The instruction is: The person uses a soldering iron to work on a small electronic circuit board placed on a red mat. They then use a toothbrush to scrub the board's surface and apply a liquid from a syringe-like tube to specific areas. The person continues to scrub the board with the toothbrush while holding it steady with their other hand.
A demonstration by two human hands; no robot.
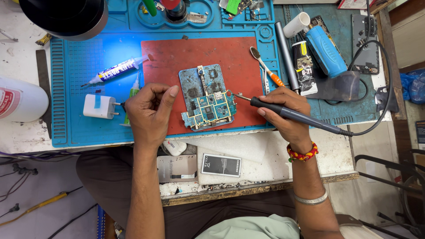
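Head view, looking down at the desk [26, 137]. Circuit board [208, 98], blue-green, lies flat on a red mat [177, 57], which sits on a larger blue work mat [75, 128]. The board's lower edge is near the red mat's front edge.

Right hand [285, 113]: fingers closed around the dark grip of a soldering iron [287, 113]. The tip points left and meets the board's right edge; whether it actually touches cannot be told. The iron's black cable [380, 106] runs right and loops up past the mat. Beaded red-yellow bracelet and a metal bangle on this wrist.

Left hand [148, 110]: just left of the board, fingers curled and pressed together, thumb against forefinger. Something thin and dark shows at the knuckle side; what is pinched cannot be made out.

Around the work:
- Toothbrush [265, 66] with orange handle, on the red mat's right edge, just above the right hand.
- Syringe tube [117, 71], upper left on the blue mat.
- White plug adapter [99, 106], left of the left hand.
- Grey metal rod [287, 55], blue cylindrical tool [325, 51] and a dark phone part [365, 44], right side.
- Flat battery [221, 164] on white foam, at the front of the desk.

Nothing lies between either hand and the board. Desk surface is white, worn and stained; its front wooden edge is chipped. Cables on the floor at left.
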